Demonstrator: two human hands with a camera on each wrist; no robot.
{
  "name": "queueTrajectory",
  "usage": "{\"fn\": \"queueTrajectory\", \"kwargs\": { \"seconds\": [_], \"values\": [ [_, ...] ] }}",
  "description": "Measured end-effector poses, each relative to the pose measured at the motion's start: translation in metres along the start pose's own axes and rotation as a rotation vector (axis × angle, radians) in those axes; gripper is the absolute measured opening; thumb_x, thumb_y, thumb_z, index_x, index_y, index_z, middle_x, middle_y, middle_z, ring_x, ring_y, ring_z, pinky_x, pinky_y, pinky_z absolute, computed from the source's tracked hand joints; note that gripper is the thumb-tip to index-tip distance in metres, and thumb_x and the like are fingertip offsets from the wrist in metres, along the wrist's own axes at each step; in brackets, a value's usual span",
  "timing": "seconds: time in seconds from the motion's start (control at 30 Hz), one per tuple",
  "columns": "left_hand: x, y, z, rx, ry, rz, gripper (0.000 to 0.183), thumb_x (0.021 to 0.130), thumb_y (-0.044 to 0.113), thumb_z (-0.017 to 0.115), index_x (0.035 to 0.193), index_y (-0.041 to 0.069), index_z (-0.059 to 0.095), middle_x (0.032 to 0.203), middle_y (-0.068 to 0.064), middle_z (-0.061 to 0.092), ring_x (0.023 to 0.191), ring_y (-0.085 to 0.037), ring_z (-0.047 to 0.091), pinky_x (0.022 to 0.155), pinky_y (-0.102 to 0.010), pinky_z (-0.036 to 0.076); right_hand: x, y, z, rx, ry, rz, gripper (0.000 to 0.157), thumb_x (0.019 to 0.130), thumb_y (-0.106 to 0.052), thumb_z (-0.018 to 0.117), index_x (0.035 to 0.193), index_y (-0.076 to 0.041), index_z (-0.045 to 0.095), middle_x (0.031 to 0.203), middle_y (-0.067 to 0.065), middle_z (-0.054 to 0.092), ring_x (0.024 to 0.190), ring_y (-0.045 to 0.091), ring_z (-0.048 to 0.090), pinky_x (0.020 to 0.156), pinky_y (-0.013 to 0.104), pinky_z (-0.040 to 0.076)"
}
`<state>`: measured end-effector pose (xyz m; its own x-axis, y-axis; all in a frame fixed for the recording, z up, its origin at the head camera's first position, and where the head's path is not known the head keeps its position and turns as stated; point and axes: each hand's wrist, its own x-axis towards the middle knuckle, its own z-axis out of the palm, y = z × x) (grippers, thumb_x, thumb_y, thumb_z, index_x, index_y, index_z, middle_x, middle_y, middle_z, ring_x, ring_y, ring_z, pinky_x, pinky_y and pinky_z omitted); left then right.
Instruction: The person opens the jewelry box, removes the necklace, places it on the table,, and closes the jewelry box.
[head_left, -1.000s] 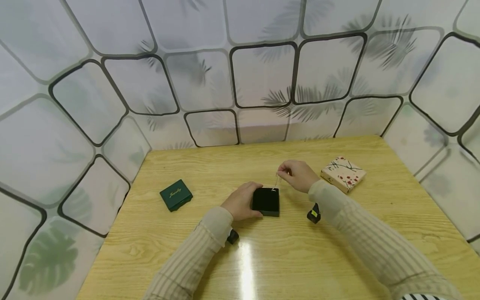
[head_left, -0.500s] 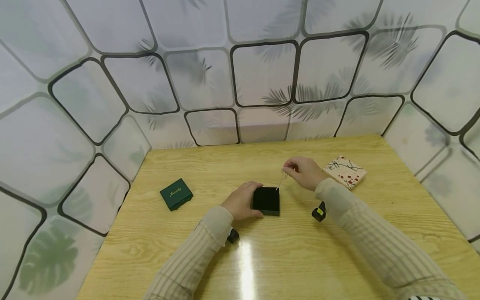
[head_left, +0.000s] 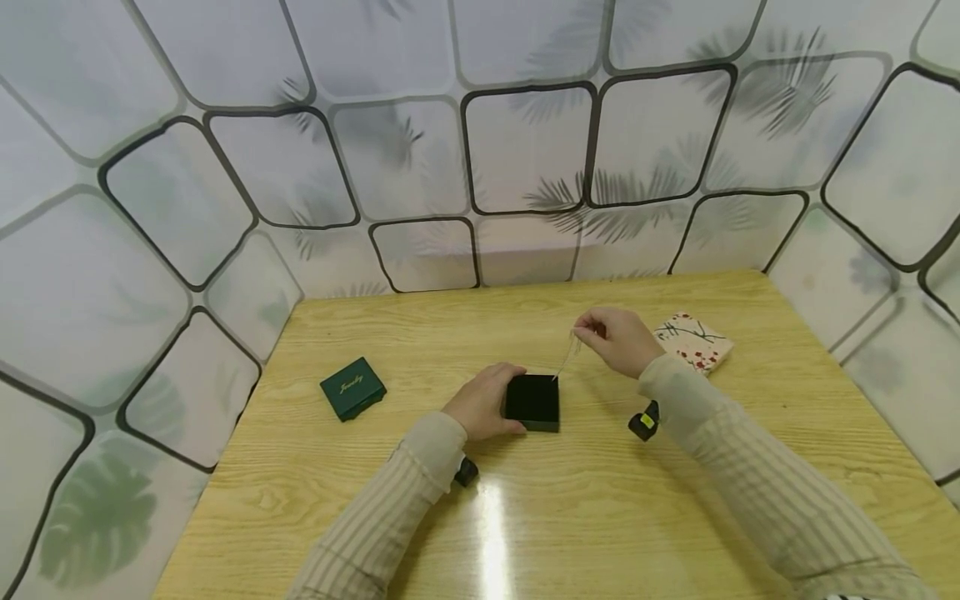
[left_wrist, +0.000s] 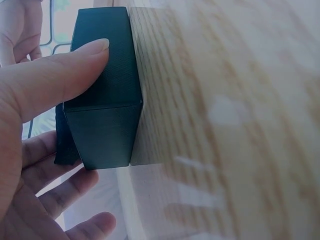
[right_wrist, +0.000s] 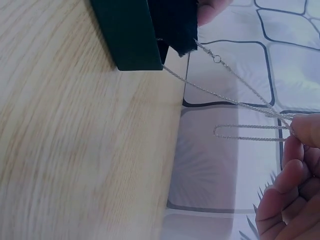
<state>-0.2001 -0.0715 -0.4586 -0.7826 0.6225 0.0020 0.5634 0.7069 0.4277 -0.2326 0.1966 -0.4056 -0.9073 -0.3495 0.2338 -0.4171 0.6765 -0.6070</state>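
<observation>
My left hand (head_left: 483, 404) grips a small dark green box (head_left: 543, 427) on the table, its thumb pressed on the near side in the left wrist view. A black padded insert (head_left: 532, 398) covers the box's top. In the right wrist view that insert's corner (right_wrist: 182, 42) sticks up above the rim. Between thumb and forefinger, my right hand (head_left: 617, 340) pinches a thin silver chain necklace (right_wrist: 210, 92) above and to the right of the box. Two strands stretch from the insert's corner to the fingertips, one with a small ring (right_wrist: 217, 59); a loop hangs beside them.
A dark green lid (head_left: 352, 388) with gold lettering lies on the table at the left. Behind the right hand sits a cream box (head_left: 693, 342) with a red flower pattern. A patterned curtain (head_left: 525, 150) surrounds the wooden table (head_left: 570, 517).
My right hand has moved up and to the right, away from the box, drawing the chain out longer. The chain's lower end stays at the box corner. My left hand holds still.
</observation>
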Motion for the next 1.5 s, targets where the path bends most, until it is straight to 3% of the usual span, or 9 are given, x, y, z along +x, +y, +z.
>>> {"fn": "queueTrajectory", "kwargs": {
  "seconds": [0.37, 0.93, 1.5],
  "values": [
    [-0.001, 0.001, -0.001, -0.003, 0.001, -0.004, 0.089, 0.075, 0.04, 0.082, 0.146, 0.012, 0.036, 0.142, -0.001, 0.044, 0.13, -0.018, 0.041, 0.107, -0.035, 0.037, -0.001, -0.001, -0.005, 0.004, 0.027, -0.012, 0.019, 0.098, -0.022, 0.058, 0.1, -0.006, 0.068, 0.074, 0.0, 0.059, 0.062, 0.018, 0.048, 0.055, 0.033, 0.042],
    [-0.002, 0.003, -0.003, -0.002, -0.02, -0.016, 0.09, 0.076, 0.041, 0.081, 0.147, 0.012, 0.035, 0.144, -0.001, 0.041, 0.133, -0.019, 0.039, 0.108, -0.036, 0.036, 0.0, -0.005, -0.015, 0.007, 0.057, -0.063, 0.014, 0.098, -0.022, 0.057, 0.097, -0.011, 0.066, 0.075, 0.002, 0.058, 0.061, 0.018, 0.046, 0.053, 0.031, 0.039],
    [-0.002, 0.003, -0.004, 0.012, -0.007, -0.011, 0.089, 0.075, 0.04, 0.082, 0.146, 0.011, 0.037, 0.142, -0.002, 0.044, 0.131, -0.019, 0.041, 0.106, -0.035, 0.037, 0.003, -0.01, -0.027, 0.029, 0.15, -0.085, 0.017, 0.099, -0.023, 0.057, 0.098, -0.009, 0.067, 0.073, 0.0, 0.058, 0.056, 0.017, 0.046, 0.049, 0.029, 0.039]
  ]
}}
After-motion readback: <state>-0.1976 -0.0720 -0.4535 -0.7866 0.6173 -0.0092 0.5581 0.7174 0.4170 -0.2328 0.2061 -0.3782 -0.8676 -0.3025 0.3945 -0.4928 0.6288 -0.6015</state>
